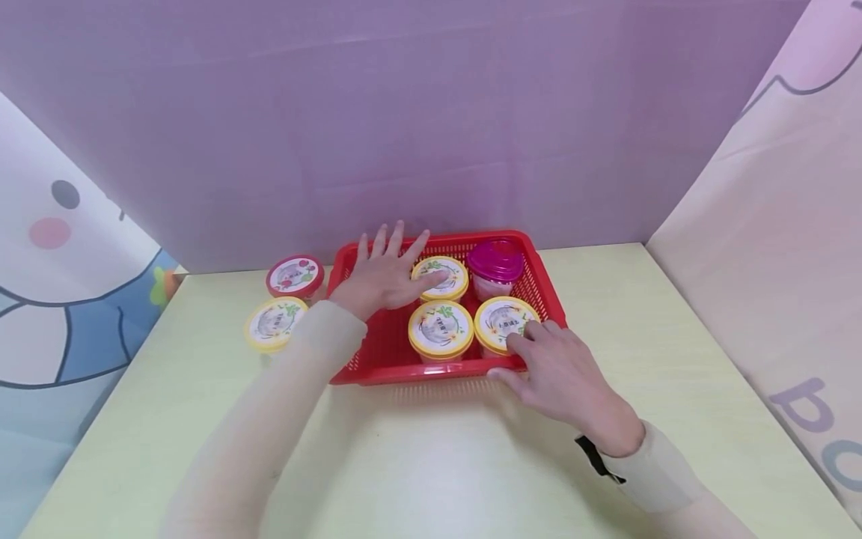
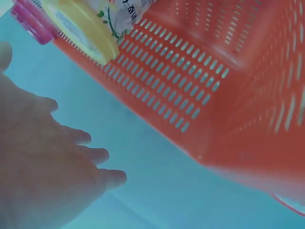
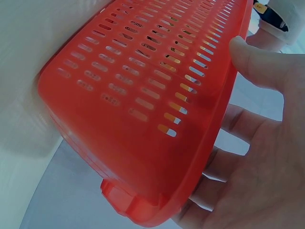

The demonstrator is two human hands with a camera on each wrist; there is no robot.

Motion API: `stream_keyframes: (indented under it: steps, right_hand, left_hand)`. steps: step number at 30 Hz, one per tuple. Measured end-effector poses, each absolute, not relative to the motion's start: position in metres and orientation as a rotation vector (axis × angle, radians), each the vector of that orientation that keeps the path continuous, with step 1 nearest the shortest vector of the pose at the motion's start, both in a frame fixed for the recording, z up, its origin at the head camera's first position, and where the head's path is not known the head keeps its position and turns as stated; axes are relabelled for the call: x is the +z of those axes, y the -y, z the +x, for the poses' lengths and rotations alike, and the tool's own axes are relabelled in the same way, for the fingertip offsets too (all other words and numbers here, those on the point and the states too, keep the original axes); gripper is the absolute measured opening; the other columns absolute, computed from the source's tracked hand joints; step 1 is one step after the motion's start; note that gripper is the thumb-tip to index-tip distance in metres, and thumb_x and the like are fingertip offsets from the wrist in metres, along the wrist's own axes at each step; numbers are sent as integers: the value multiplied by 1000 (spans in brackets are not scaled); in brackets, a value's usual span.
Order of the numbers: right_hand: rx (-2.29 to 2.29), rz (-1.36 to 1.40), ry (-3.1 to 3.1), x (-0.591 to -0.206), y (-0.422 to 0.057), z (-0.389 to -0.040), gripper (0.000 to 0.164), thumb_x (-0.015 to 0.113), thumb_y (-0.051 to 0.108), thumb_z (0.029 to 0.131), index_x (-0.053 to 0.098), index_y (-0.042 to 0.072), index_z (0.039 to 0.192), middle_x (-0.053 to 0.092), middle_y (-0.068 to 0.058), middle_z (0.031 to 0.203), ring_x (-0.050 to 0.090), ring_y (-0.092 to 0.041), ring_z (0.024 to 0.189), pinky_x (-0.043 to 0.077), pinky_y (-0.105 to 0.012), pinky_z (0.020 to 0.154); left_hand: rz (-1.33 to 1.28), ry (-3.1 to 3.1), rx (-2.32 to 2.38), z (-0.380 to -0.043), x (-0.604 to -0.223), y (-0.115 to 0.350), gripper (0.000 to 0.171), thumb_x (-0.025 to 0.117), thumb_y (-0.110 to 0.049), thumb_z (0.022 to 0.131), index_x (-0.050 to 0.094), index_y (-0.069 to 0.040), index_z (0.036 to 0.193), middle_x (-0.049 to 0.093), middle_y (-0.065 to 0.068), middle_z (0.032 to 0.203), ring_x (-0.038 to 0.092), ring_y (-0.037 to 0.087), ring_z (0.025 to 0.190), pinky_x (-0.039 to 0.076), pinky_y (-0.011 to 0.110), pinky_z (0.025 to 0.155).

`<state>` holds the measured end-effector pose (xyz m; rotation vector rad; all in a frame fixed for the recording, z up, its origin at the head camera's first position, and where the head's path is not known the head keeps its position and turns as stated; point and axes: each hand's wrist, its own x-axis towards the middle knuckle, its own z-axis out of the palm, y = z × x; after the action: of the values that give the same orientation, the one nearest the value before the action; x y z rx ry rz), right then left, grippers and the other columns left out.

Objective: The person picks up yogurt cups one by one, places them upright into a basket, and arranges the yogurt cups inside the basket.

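A red slotted plastic basket [image 1: 384, 348] holds several lidded tubs: yellow-lidded tubs with printed labels [image 1: 441, 329] and a tub with a magenta lid [image 1: 496, 260]. My left hand [image 1: 384, 281] is spread with straight fingers above the basket's left part, its fingertips overlapping the far rim and its thumb over the rear yellow lid. In the left wrist view, that hand [image 2: 52, 157] appears apart from the basket wall. My right hand [image 1: 562, 367] grips the front right rim, thumb at the outer edge, fingers over the inner side beside a yellow-lidded tub [image 1: 503, 322].
Left of the basket, a red-lidded tub [image 1: 295, 275] and another yellow-lidded tub [image 1: 274, 323] stand on the pale table [image 1: 417, 464]. A purple cloth backdrop [image 1: 404, 112] rises behind the table. Printed cloth panels flank both sides.
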<state>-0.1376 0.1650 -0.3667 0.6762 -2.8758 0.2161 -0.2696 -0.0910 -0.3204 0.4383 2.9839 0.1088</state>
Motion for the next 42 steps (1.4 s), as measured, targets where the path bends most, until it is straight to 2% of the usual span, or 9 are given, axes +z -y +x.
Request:
stream_keyframes:
  steps: [12, 24, 36, 42]
  right_hand:
    - [217, 677, 2877, -367, -164, -138, 54, 80, 49, 83, 71, 8, 117, 65, -13, 107, 56, -25, 90, 53, -45, 78]
    - [219, 683, 2868, -367, -163, -138, 52, 80, 48, 83, 71, 8, 115, 65, -12, 105, 56, -25, 89, 53, -45, 77]
    - [209, 677, 2880, -367, -163, -138, 54, 80, 49, 83, 71, 8, 117, 65, -13, 108, 56, -26, 91, 54, -46, 79]
    - [208, 666, 2885, -367, -164, -138, 55, 80, 49, 82, 71, 9, 119, 65, -13, 110, 56, -26, 91, 54, -46, 79]
  left_hand:
    - [528, -3035, 97, -250, -312, 119, 94, 45, -75, 92, 3, -33, 164, -5, 12, 170, -7, 40, 155, -5, 60, 120]
    - [475, -3038, 166, -232, -320, 149, 95, 59, -64, 91, 11, -26, 165, -2, 15, 170, -3, 42, 154, 1, 65, 119]
    - [432, -3068, 219, -216, -336, 186, 91, 53, -63, 95, 11, -21, 165, -1, 20, 169, -3, 46, 153, 0, 70, 116]
    - [439, -3099, 199, -212, -341, 200, 87, 46, -64, 98, 14, -17, 164, 3, 24, 167, 3, 48, 152, 1, 71, 116]
